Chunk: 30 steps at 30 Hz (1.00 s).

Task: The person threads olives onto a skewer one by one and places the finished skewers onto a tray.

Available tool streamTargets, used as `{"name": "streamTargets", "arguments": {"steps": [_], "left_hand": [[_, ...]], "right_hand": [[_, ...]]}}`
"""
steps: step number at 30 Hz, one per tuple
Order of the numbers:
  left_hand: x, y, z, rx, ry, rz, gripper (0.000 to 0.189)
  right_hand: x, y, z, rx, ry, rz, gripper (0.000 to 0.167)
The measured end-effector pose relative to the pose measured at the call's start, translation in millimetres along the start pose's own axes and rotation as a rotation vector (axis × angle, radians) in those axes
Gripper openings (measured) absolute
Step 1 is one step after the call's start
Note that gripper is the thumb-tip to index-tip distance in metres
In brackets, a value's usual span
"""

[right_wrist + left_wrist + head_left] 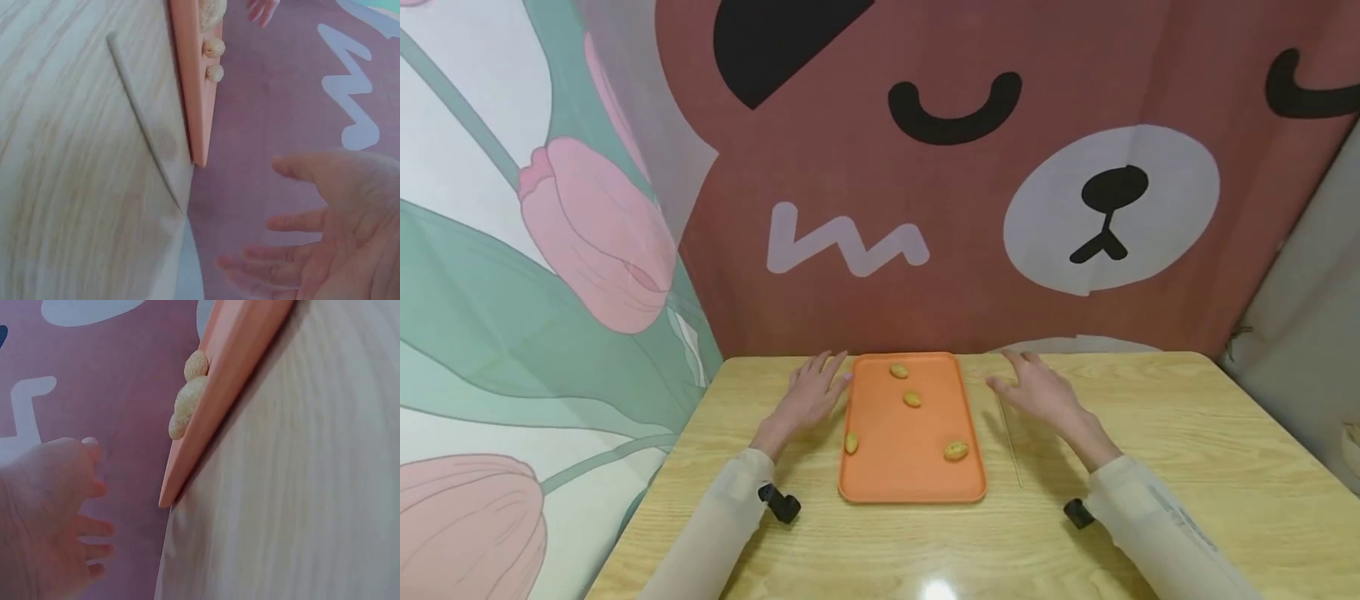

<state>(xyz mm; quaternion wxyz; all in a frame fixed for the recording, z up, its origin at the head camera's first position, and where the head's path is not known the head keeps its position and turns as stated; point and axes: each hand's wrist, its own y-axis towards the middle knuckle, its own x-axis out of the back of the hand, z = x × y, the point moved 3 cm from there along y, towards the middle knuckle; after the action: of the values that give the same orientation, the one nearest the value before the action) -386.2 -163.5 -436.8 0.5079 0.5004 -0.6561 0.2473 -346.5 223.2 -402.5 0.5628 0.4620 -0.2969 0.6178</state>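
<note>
An orange tray (902,429) lies on the table with several small, golden-brown oval food pieces (956,451) spread over it. One such piece (852,442) is at its left rim, and two more are toward the far end. My left hand (808,392) hovers by the tray's far left edge, fingers spread and holding nothing. Right of the tray, a thin wooden skewer (1011,446) lies lengthwise on the table. Above its far end is my right hand (1037,390), fingers loosely extended, nothing in them. In the right wrist view, the skewer (147,128) tapers toward its far end.
The pale wood-grain table (1150,467) ends at a cloth backdrop (850,308) printed with a bear face. A tulip-print curtain (602,358) hangs at the left. Both forearms wear pale sleeves with a black wrist camera (780,504).
</note>
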Motion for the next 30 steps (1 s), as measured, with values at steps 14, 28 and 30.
{"name": "streamTargets", "arguments": {"steps": [14,28,30], "left_hand": [[7.0,6.5,-25.2,-0.148,-0.138,-0.050,0.039],[4.4,-14.2,-47.8,-0.227,-0.207,-0.007,0.027],[3.7,-17.5,-47.5,-0.217,-0.214,0.003,0.026]], "right_hand": [[9,-11.6,6,0.080,0.099,-0.145,0.016],[-16,-30.3,20,0.123,0.057,-0.128,0.004],[-19,-31.6,23,0.130,0.067,-0.113,0.004]]}}
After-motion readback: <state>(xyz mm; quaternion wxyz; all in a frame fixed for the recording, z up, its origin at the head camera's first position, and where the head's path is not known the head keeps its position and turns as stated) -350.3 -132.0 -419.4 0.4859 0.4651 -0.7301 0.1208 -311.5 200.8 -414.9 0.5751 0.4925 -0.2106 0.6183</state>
